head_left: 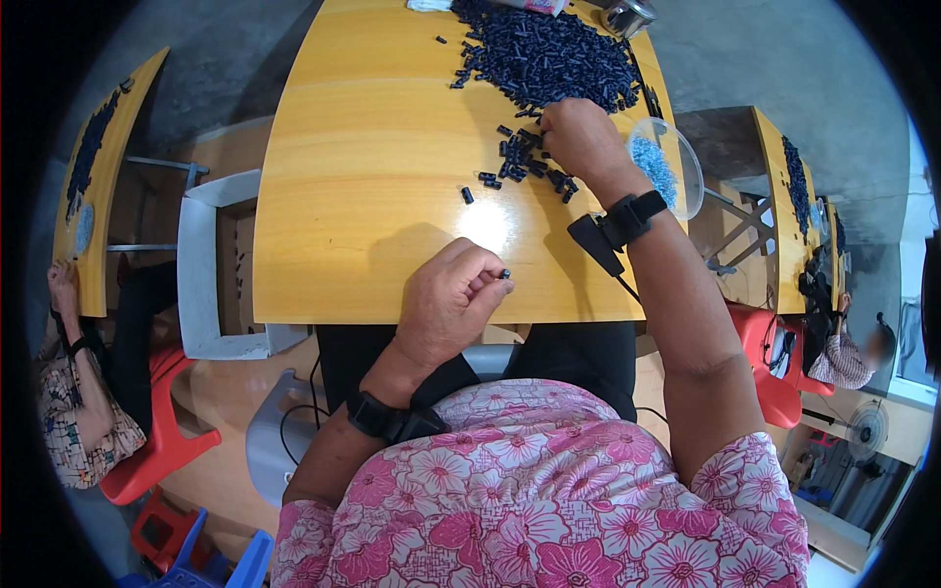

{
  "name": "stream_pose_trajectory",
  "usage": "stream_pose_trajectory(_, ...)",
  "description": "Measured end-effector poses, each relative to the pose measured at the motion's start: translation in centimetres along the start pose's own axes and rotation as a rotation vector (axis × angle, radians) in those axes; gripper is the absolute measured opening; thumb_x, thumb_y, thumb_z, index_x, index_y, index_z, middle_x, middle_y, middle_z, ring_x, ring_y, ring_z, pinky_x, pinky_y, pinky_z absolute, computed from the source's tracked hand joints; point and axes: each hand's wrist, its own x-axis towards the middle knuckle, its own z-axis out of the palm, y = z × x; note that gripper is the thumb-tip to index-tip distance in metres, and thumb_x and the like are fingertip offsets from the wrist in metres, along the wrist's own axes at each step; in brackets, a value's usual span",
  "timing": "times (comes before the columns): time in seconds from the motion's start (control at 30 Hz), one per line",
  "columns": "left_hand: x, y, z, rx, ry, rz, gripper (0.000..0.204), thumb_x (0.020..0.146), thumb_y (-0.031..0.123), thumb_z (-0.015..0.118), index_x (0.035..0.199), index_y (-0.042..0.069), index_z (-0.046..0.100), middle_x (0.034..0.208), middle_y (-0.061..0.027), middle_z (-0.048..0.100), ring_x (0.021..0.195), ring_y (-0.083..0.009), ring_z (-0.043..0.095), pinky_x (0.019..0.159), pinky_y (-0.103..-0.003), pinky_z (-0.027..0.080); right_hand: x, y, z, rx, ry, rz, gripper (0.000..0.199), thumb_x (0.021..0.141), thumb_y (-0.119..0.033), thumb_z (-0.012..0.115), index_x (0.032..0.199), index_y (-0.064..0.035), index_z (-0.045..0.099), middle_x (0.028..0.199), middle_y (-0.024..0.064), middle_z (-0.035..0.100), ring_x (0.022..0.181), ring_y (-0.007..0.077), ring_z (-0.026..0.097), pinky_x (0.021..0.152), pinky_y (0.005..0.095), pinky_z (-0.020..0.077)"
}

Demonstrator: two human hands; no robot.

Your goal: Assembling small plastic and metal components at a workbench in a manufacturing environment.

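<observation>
A small dark cylindrical plastic piece [506, 275], judged light, stiff and apt to slip, is pinched at centre frame by the clenched left hand [448, 304], while the right hand [580, 137], curled, touches the loose pile of like pieces [534, 165] at upper right on the yellow wooden table [363, 176].

clear bowl [686, 167] of blue bits | metal can [627, 15] | red chair [162, 431]

Right hand [580, 137] hides the small dark pieces [524, 157] beneath its fingers; the metal can [627, 15] is cut off by the top edge.
</observation>
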Motion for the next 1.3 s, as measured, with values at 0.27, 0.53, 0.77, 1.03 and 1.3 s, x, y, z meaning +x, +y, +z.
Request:
stream_pose_trajectory(0.27,-0.1,0.2,0.0,0.005,0.005,0.006,0.008,0.083,-0.001,0.070,0.085,0.000,0.063,0.078,-0.0035,0.055,0.063,-0.0083,0.053,0.058,-0.022,0.045,0.3,0.2,-0.2,-0.034,-0.005,-0.012,0.018,0.077,-0.007,0.067,0.092,-0.0016,0.074,0.092,0.0198,0.071,0.089,0.0365,0.069,0.085,0.0436,0.0547)
stream_pose_trajectory(0.53,0.0,0.1,0.1,0.025,0.003,0.011,0.008,0.083,0.000,0.071,0.083,0.001,0.062,0.078,-0.0036,0.055,0.063,-0.0090,0.053,0.058,-0.023,0.045,0.4,0.6,-0.5,0.019,-0.046,0.018,0.016,0.074,-0.007,0.068,0.088,-0.0012,0.073,0.088,0.0190,0.071,0.086,0.0348,0.069,0.081,0.0424,0.0551)
stream_pose_trajectory(0.77,0.1,0.2,0.1,0.016,0.009,0.001,0.008,0.084,0.001,0.071,0.083,0.001,0.063,0.077,-0.0039,0.055,0.062,-0.0098,0.053,0.058,-0.024,0.044,0.5,2.2,0.4,0.155,0.048,-0.056,0.011,0.075,-0.006,0.074,0.086,-0.0019,0.074,0.085,0.0150,0.072,0.081,0.0317,0.069,0.076,0.0378,0.0558)
stream_pose_trajectory(1.03,0.0,0.2,0.1,-0.009,-0.006,-0.008,0.008,0.084,0.001,0.071,0.085,0.000,0.063,0.078,-0.0037,0.055,0.063,-0.0090,0.053,0.058,-0.023,0.045,-0.2,2.7,-0.9,0.124,0.229,-0.065,0.011,0.080,-0.008,0.070,0.089,-0.0037,0.075,0.087,0.0143,0.072,0.081,0.0295,0.070,0.076,0.0379,0.0559)
stream_pose_trajectory(1.3,0.0,0.2,0.0,-0.048,-0.013,-0.026,0.008,0.084,-0.001,0.071,0.085,0.000,0.063,0.080,-0.0025,0.055,0.064,-0.0069,0.052,0.059,-0.021,0.045,-0.4,2.4,-1.4,0.092,0.254,-0.141,0.013,0.084,-0.007,0.066,0.093,-0.0072,0.075,0.093,0.0104,0.071,0.084,0.0300,0.069,0.077,0.0395,0.0553)
